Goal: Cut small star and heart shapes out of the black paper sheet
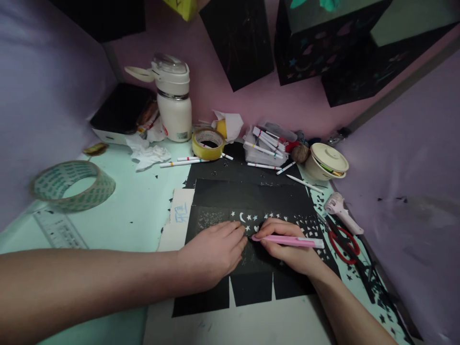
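Note:
A sheet of black card (212, 189) lies on a pale board (168, 330), with rows of small stars, moons and other shapes cut out of it. Slits divide its near edge into flaps. My left hand (215, 254) rests flat on the card, fingers stretched out and together, pressing it down. Between the thumb and fingers of my right hand (287, 244) is a slim pink pen-style craft knife (287, 240). Its tip points left to the card, close to my left fingertips, and is too small to make out clearly. Both hands cover part of the card.
Scissors (350, 247), a glue gun (343, 213) and black scraps (384, 292) lie on the right. Tape rolls (207, 143) (104, 189), markers (185, 163), a white bottle (175, 115) and a lidded bowl (328, 160) stand around the back and left. Black boxes (316, 57) hang above.

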The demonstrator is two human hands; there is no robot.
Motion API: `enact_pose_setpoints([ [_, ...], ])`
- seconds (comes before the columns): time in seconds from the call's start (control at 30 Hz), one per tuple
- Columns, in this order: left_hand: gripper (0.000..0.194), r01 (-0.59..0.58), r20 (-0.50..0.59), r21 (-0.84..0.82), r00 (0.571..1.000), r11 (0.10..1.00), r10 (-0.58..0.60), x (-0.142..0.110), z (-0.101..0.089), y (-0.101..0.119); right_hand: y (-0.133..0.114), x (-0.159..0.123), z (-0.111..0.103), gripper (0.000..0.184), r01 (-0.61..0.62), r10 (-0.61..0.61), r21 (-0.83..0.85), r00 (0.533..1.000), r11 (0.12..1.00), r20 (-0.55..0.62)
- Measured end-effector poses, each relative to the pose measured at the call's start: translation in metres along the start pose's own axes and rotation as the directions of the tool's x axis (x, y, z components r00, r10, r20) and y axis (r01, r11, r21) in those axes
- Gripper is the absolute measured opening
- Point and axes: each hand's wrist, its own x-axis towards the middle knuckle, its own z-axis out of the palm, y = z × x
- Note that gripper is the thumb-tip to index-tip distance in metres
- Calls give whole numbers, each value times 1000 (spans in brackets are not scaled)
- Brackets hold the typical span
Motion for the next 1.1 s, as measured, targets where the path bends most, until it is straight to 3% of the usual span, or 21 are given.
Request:
enact_pose_setpoints([
  [0.43, 32, 2, 6, -2, 1000, 1000, -2, -1, 2, 0, 1, 0, 2, 14, -13, 13, -2, 999, 1000, -52],
  [0.67, 32, 17, 11, 1, 1000, 1000, -17, -1, 1, 1, -1, 0, 2, 17, -6, 6, -15, 1000, 1000, -4],
  [0.9, 32, 2, -16, 5, 1000, 1000, -2, -2, 5, 0, -3, 1, 3, 16, -27, 26, -27, 998, 999, -58],
  [1.1, 31, 3, -19, 11, 1000, 1000, -3, -3, 4, 1, -5, 1, 2, 16, -22, 22, 5, 999, 1000, -23],
])
